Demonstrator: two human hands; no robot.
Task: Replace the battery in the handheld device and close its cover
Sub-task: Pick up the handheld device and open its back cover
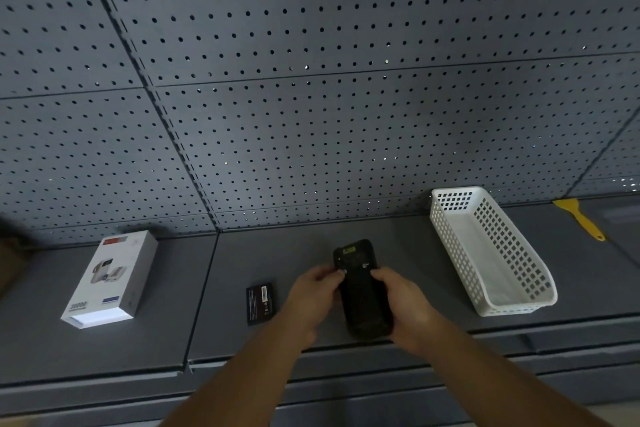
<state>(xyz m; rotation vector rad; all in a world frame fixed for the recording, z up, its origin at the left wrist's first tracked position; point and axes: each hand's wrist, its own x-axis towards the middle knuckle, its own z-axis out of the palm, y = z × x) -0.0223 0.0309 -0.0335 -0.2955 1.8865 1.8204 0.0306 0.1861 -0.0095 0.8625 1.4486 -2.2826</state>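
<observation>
A black handheld device (360,291) lies back side up on the grey shelf (173,333), its long axis pointing away from me. My left hand (311,298) grips its left edge, fingertips at a small latch near the upper part. My right hand (403,305) holds its right edge, thumb near a round latch on that side. A flat black battery (260,302) with a white label lies on the shelf just left of my left hand, apart from the device.
A white product box (110,279) lies at the left of the shelf. A white perforated plastic basket (491,250) stands to the right. A yellow scraper (580,217) lies far right by the pegboard wall (311,97). The shelf's front edge runs below my hands.
</observation>
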